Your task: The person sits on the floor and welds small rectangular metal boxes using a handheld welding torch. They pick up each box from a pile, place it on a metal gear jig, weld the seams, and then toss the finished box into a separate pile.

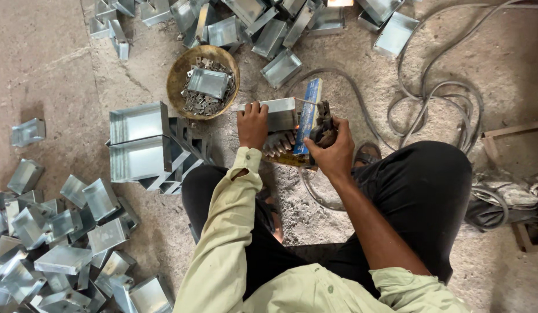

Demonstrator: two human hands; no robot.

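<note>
My left hand presses down on a shiny sheet-metal box lying on the floor in front of me. My right hand is closed around a dark welding electrode holder, whose thin rod reaches toward the box. A blue flat bar stands between the box and the holder. Small metal clips lie just under my left hand. I am squatting, with both knees in black trousers below the hands.
A round rusty bowl of small metal pieces sits to the far left of the box. Stacked metal boxes stand at left, loose ones lie at bottom left and along the top. Grey cables coil at right.
</note>
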